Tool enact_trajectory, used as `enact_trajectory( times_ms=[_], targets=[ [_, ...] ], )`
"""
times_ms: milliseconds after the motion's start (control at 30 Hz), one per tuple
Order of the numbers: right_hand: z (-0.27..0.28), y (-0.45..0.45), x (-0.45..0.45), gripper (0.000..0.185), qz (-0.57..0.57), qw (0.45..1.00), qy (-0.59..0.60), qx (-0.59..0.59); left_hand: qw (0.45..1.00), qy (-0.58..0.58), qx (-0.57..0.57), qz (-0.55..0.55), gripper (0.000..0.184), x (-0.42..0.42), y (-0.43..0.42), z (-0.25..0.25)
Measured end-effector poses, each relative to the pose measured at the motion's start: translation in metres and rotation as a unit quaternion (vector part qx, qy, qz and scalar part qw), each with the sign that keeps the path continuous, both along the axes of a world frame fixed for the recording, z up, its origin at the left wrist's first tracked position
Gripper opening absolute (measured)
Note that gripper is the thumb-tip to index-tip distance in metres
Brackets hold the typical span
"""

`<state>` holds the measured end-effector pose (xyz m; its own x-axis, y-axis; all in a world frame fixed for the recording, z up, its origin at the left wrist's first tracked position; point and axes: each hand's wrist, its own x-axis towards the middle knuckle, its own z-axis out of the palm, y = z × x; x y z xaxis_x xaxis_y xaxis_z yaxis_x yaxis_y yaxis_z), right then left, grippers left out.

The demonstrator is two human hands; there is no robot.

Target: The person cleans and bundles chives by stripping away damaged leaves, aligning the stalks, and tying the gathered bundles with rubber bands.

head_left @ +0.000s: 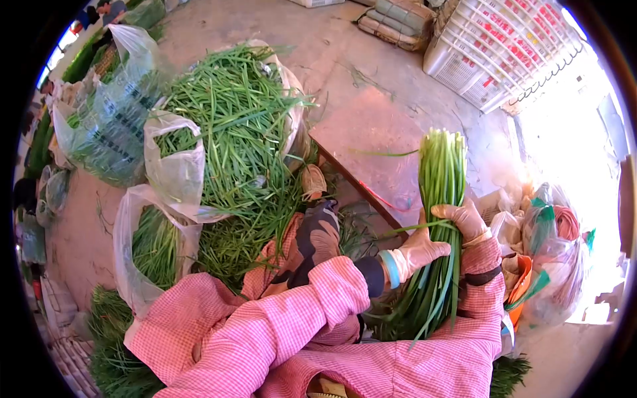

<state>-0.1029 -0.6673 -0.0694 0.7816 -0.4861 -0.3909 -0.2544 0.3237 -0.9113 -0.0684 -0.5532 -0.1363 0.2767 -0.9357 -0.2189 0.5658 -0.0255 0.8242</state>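
A thick bunch of garlic chives [442, 172] stands upright in front of me, pale stem ends at the top and dark green leaves hanging toward my lap. My right hand [466, 222], in a thin pale glove, wraps the bunch from the right, its thumb across the front. My left hand [419, 253], also gloved, holds the bunch from the left, lower down, thumb lying over the leaves. Its other fingers are partly hidden by the bunch. A single green blade [411, 228] crosses the stems at the hands and sticks out to the left.
A low board [371, 126] lies ahead, a red strip on it. Heaped loose chives [225, 126] fill an open plastic bag at left, beside further bags of greens [119, 126]. Bags with ties [554, 245] stand at right. White crates [494, 50] are stacked at the back.
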Motion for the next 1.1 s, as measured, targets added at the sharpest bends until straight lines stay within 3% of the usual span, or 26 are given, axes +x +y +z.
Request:
enact_trajectory(
  times_ms=[33,67,100,167,200,267,333,400,467,533,600,667,733,767,800,833,867,900,933,1000,1067,1100],
  targets=[
    [-0.013,-0.002,0.001,0.044,0.028,0.997,0.052,-0.052,0.997,0.061,0.011,-0.052,0.042,-0.002,-0.001,-0.014],
    [-0.023,-0.008,0.002,0.047,0.057,0.987,0.1,-0.109,0.996,0.069,0.013,-0.051,0.042,0.0,-0.006,-0.026],
    [-0.053,-0.008,0.005,0.053,0.046,0.991,0.075,-0.102,0.992,0.091,0.026,-0.078,0.039,0.006,-0.004,-0.038],
    [-0.108,-0.012,0.014,0.063,0.056,0.909,0.226,-0.346,0.986,0.117,0.062,-0.099,0.038,0.01,-0.011,-0.084],
    [-0.119,-0.004,0.027,0.067,0.062,0.839,0.327,-0.43,0.981,0.079,0.165,-0.072,0.05,0.02,-0.01,-0.085],
    [-0.138,-0.016,0.034,0.069,0.022,0.829,0.341,-0.443,0.968,-0.031,0.248,0.023,0.065,0.023,-0.025,-0.08],
    [-0.152,-0.036,0.044,0.072,-0.055,0.818,0.363,-0.443,0.968,0.065,0.238,-0.035,0.082,0.039,-0.032,-0.081],
    [-0.144,-0.064,0.047,0.071,-0.068,0.811,0.404,-0.418,0.962,0.011,0.268,-0.05,0.087,0.037,-0.039,-0.097],
    [-0.15,-0.092,0.047,0.07,-0.056,0.8,0.428,-0.416,0.927,-0.122,0.35,-0.061,0.09,0.038,-0.028,-0.065],
    [-0.136,-0.088,0.05,0.07,-0.034,0.794,0.442,-0.416,0.931,-0.149,0.327,-0.071,0.085,0.041,-0.007,-0.038],
    [-0.135,-0.091,0.049,0.069,0.004,0.78,0.448,-0.437,0.983,-0.11,0.134,-0.057,0.072,0.043,0.017,-0.05],
    [-0.136,-0.092,0.044,0.075,0.027,0.788,0.449,-0.421,0.993,-0.113,0.018,-0.041,0.055,0.063,0.049,-0.036],
    [-0.143,-0.085,0.04,0.083,0.016,0.772,0.418,-0.478,0.996,-0.084,-0.017,-0.011,0.05,0.09,0.083,-0.028],
    [-0.152,-0.082,0.04,0.091,-0.015,0.771,0.425,-0.474,0.999,-0.014,-0.044,0.005,0.05,0.104,0.095,-0.019],
    [-0.16,-0.078,0.037,0.088,-0.057,0.773,0.394,-0.494,0.995,0.057,-0.071,0.028,0.05,0.118,0.107,-0.01],
    [-0.165,-0.079,0.039,0.085,-0.092,0.775,0.35,-0.517,0.996,0.013,-0.093,0.008,0.05,0.134,0.12,-0.011],
    [-0.171,-0.094,0.032,0.068,-0.021,0.811,0.351,-0.468,0.993,-0.099,-0.05,0.046,0.047,0.146,0.129,-0.007],
    [-0.177,-0.103,0.034,0.075,0.03,0.812,0.351,-0.465,0.969,-0.228,-0.016,0.092,0.045,0.159,0.148,-0.011],
    [-0.174,-0.106,0.033,0.083,0.057,0.783,0.374,-0.493,0.926,-0.352,0.032,0.131,0.044,0.175,0.168,-0.02],
    [-0.154,-0.111,0.04,0.098,0.062,0.679,0.447,-0.578,0.883,-0.45,0.099,0.092,0.04,0.204,0.226,-0.027],
    [-0.126,-0.09,0.079,0.114,0.047,0.593,0.473,-0.65,0.82,-0.502,0.272,-0.023,0.04,0.22,0.288,-0.018],
    [-0.094,-0.052,0.114,0.098,0.056,0.574,0.436,-0.691,0.818,-0.485,0.307,-0.042,0.042,0.228,0.323,-0.029]
  ],
)
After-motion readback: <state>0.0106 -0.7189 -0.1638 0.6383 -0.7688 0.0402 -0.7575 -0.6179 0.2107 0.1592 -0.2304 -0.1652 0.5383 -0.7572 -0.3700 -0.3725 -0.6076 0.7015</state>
